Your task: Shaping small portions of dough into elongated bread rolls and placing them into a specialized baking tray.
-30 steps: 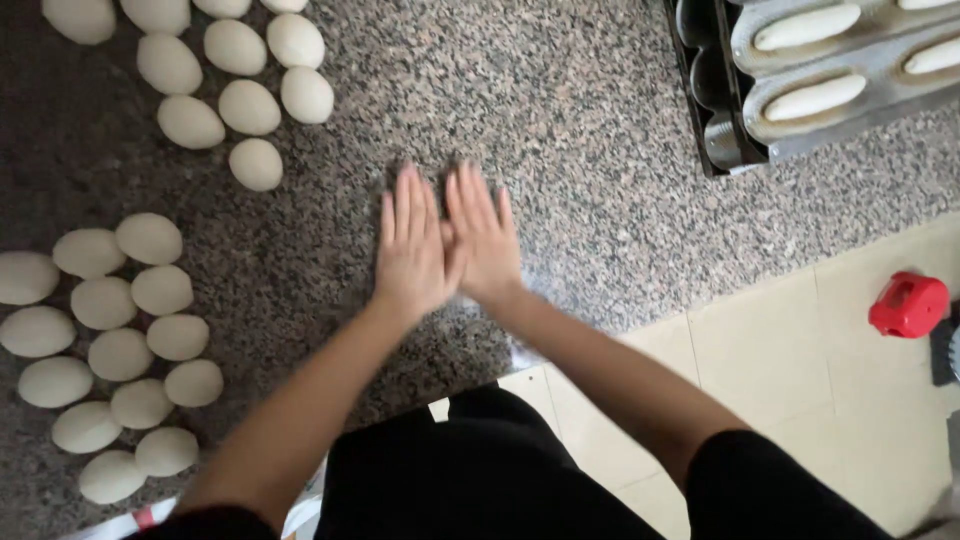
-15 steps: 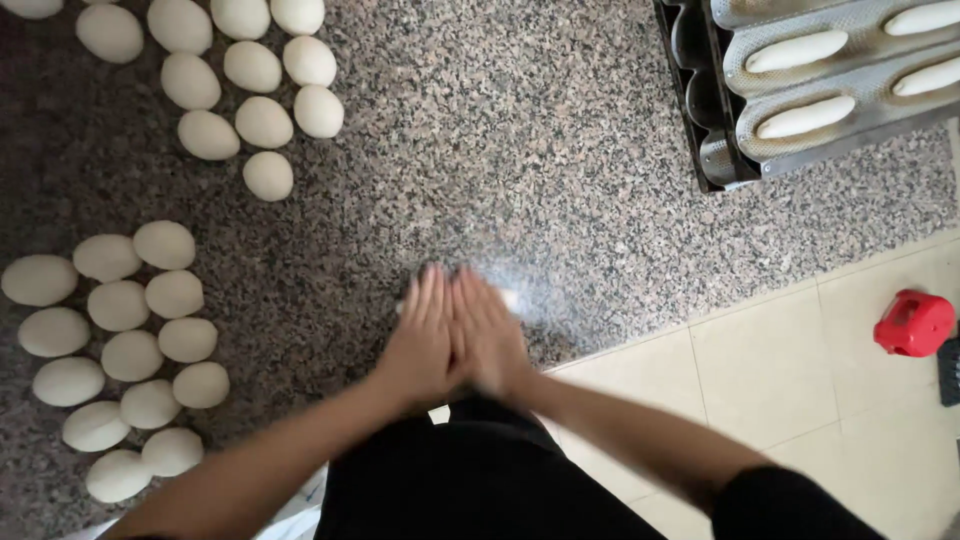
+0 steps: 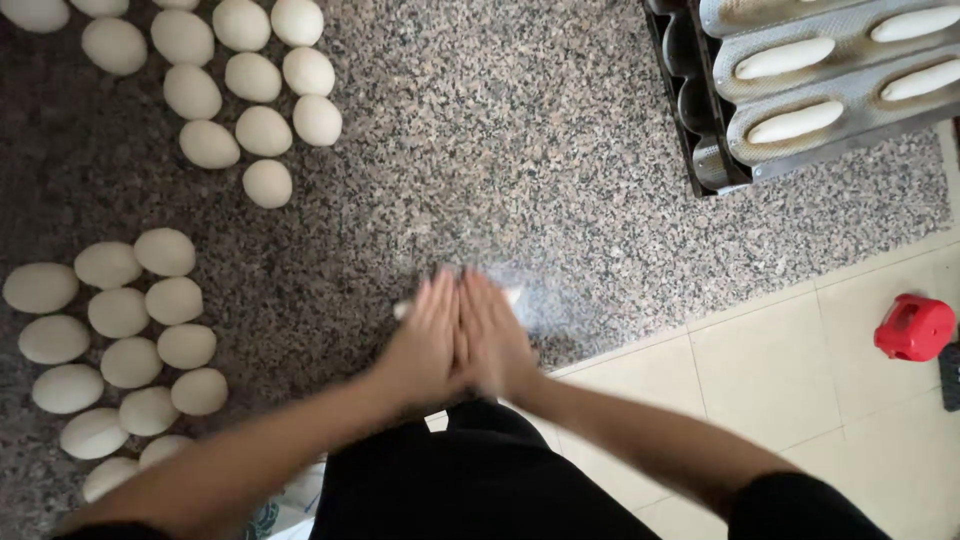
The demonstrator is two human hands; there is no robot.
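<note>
Both hands lie flat, side by side, on the speckled granite counter (image 3: 560, 150), palms down and fingers straight. The left hand (image 3: 425, 340) and right hand (image 3: 495, 340) press together on a piece of dough (image 3: 402, 311), of which only a pale tip peeks out at the left hand's fingertips; a second pale bit beyond the right hand may be its other end, though motion blur makes that hard to confirm. Neither hand closes around it; they are spread wide and rolling over it.

Against a second ago, the hands have drawn back from mid-counter toward the counter's near edge, close to the person's body, so a backward rolling stroke has just run and the piece under the palms is probably longer and thinner.

To the left sit two clusters of round dough balls, a far cluster (image 3: 240, 80) and a near cluster (image 3: 110, 340). At the far right a perforated baguette tray (image 3: 850, 90) holds shaped dough logs (image 3: 785, 58). A red object (image 3: 913, 327) stands on the tiled floor (image 3: 760, 390)
</note>
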